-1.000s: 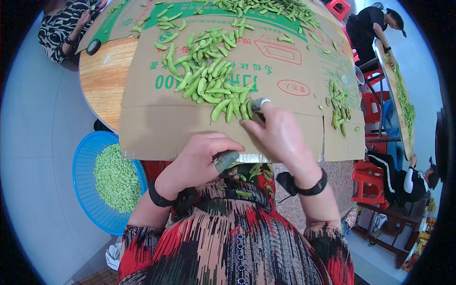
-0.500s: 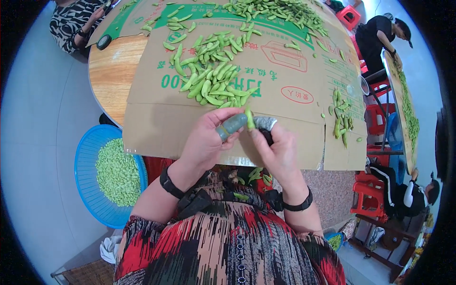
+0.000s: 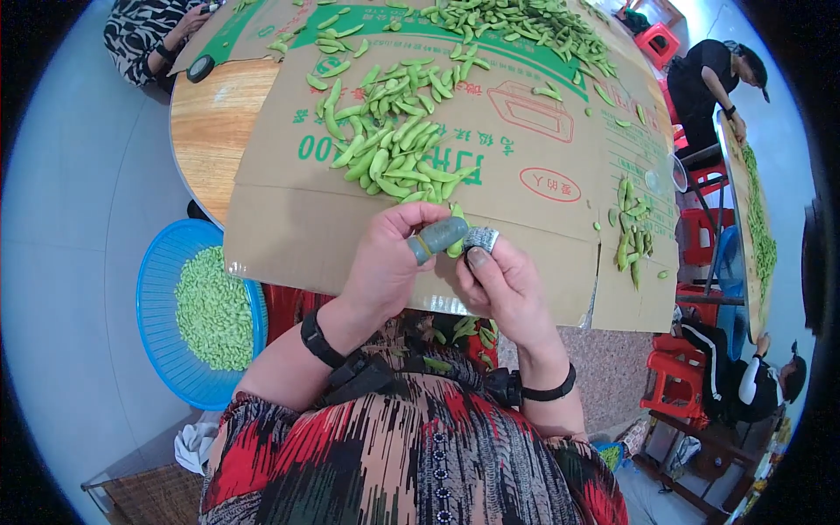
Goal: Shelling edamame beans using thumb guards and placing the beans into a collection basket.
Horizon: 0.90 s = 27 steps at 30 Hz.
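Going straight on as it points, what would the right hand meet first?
Likely the pod in the left hand, just ahead of the right hand, though depth is unclear.

I have the hands (image 3: 385,262) over the near part of the surface (image 3: 210,122), with a pod (image 3: 456,248) between them. Just beyond them, on the cardboard (image 3: 289,210), I see a pile of pods (image 3: 394,153), and behind it a heap (image 3: 534,26). To their right lies a small cluster (image 3: 632,229), also on the cardboard. Left of them, beside the surface, a basin (image 3: 153,319) contains beans (image 3: 212,306).
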Available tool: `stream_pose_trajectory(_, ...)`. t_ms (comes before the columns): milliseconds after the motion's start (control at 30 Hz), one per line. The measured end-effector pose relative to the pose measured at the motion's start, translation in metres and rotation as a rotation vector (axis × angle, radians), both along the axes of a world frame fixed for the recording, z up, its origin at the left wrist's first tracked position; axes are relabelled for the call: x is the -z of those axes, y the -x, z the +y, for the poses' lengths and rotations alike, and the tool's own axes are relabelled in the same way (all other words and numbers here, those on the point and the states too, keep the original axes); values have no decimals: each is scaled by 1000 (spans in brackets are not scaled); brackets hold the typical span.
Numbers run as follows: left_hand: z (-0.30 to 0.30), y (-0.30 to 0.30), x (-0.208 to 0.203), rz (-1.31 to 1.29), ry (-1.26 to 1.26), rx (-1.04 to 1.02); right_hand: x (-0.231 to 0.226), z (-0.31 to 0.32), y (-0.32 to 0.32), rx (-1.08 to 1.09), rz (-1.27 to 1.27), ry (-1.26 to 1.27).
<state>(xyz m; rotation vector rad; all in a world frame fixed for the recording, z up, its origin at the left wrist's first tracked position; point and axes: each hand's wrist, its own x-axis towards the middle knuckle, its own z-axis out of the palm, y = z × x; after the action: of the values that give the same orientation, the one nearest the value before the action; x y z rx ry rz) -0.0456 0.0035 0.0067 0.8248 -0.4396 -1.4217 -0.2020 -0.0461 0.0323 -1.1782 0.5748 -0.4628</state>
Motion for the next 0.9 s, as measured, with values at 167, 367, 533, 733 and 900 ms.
stream_pose_trajectory(167,-3,5,-1,-241,92,-31,7,8,-7,176,235,453)
stream_pose_trajectory(367,-6,-14,6,139,99,236,5,6,-1,87,-57,-181)
stream_pose_trajectory(533,-7,-17,11,299,181,310,-7,2,-2,82,-33,-346)
stream_pose_trajectory(733,-6,-14,10,235,121,193,-4,3,-3,65,-8,-153)
stream_pose_trajectory(900,-6,-15,9,238,129,173,-9,5,-10,118,144,-29)
